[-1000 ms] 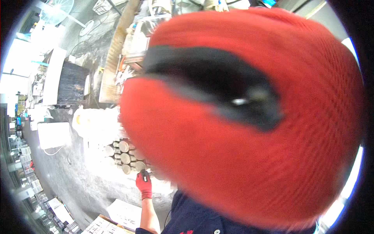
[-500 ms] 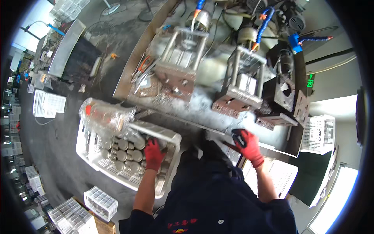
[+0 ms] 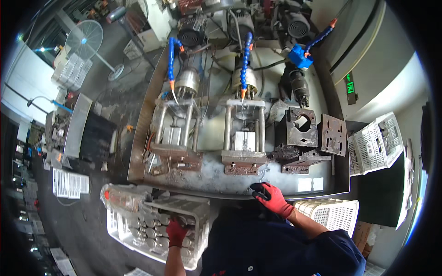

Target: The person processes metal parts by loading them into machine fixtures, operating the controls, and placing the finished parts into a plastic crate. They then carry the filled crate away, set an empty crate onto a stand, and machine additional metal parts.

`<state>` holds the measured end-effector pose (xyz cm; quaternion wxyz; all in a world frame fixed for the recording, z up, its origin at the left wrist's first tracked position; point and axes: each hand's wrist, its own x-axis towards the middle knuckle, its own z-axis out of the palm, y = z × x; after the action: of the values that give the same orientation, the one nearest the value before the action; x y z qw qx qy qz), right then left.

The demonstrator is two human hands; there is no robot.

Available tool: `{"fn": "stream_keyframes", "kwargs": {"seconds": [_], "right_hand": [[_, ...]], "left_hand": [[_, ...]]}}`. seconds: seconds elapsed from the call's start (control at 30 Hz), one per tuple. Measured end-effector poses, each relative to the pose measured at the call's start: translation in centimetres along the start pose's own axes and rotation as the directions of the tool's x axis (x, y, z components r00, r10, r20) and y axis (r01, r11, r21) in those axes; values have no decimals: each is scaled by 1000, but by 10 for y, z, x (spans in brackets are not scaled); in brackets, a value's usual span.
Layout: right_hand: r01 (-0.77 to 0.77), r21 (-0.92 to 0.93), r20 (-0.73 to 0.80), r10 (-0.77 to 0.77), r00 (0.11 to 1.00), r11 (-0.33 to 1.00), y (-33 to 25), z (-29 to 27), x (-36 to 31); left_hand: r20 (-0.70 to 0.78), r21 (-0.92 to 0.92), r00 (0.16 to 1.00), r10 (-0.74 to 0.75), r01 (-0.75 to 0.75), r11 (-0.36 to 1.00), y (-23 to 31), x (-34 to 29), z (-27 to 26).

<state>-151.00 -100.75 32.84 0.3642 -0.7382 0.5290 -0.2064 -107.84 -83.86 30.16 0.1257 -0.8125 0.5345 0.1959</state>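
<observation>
Machine tray (image 3: 322, 186) edge: right hand (image 3: 269, 197) rests; left hand (image 3: 176, 231) in crate (image 3: 195, 209).

Red glove no longer blocks view; right hand (image 3: 271, 198) now on tray edge (image 3: 230, 195); left hand (image 3: 176, 231) in crate (image 3: 195, 209).

1. Pedestal fan (image 3: 84, 40), standing on the grey floor at upper left.
2. Blue segmented coolant hoses (image 3: 172, 57), bending down over the two spindle heads.
3. Left clamping fixture (image 3: 174, 138) with upright steel posts, on the wet machine tray (image 3: 138, 152).
4. Right clamping fixture (image 3: 244, 138), just beside the first.
5. Rusty steel plate with a round bore (image 3: 301, 126), propped upright; a flat drilled plate (image 3: 333, 135) next to it.
6. White perforated plastic basket (image 3: 375, 142), tilted at right.
7. Second white basket (image 3: 332, 214), at lower right.
</observation>
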Motion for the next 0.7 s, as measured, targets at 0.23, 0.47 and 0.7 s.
{"fn": "stream_keyframes", "kwargs": {"seconds": [0.23, 0.47, 0.7], "right_hand": [[297, 412, 116, -373, 921, 861, -97, -25, 66], [-82, 863, 303, -380, 874, 499, -111, 11, 89], [129, 781, -11, -193, 981, 611, -98, -57, 66]], "left_hand": [[-556, -228, 829, 52, -212, 950, 58, -67, -126], [-699, 274, 457, 550, -540, 796, 160, -17, -163], [-771, 93, 326, 547, -792, 604, 185, -5, -194]]}}
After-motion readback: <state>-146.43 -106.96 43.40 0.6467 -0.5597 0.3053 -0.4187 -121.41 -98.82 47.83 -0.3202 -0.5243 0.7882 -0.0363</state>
